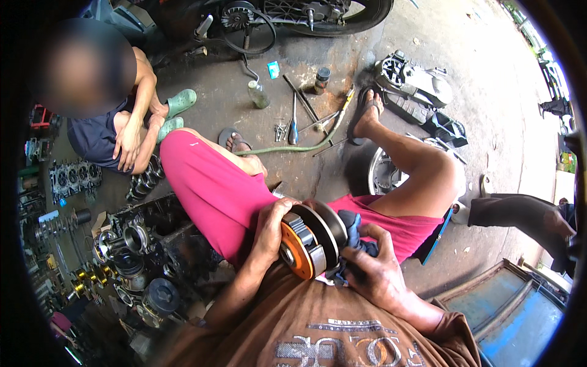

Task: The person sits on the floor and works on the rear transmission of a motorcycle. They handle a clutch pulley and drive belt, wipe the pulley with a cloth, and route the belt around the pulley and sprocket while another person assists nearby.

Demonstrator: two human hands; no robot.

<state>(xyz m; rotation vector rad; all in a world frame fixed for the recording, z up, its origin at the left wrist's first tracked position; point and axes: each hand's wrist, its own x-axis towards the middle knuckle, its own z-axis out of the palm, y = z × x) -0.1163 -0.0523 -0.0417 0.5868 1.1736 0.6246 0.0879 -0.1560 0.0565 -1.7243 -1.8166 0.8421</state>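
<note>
A scooter clutch and pulley assembly (318, 235), with an orange plate on its left face and dark metal discs on its right, is held tilted in front of my shirt. The fingers of my left hand (272, 226) are wrapped round its far left rim. My right hand (379, 266) grips a dark blue rag (358, 235), which is bunched against the pulley's right side. The assembly hides part of both hands' fingertips.
A co-worker's hands (129, 147) rest at the left. Ahead lie a hose (287, 148), a screwdriver (294, 119), a glass bottle (258, 95) and a dark jar (322, 79). An engine casing (416, 79) sits far right, engine parts (131, 257) crowd the left, and a blue metal box (507, 312) stands near right.
</note>
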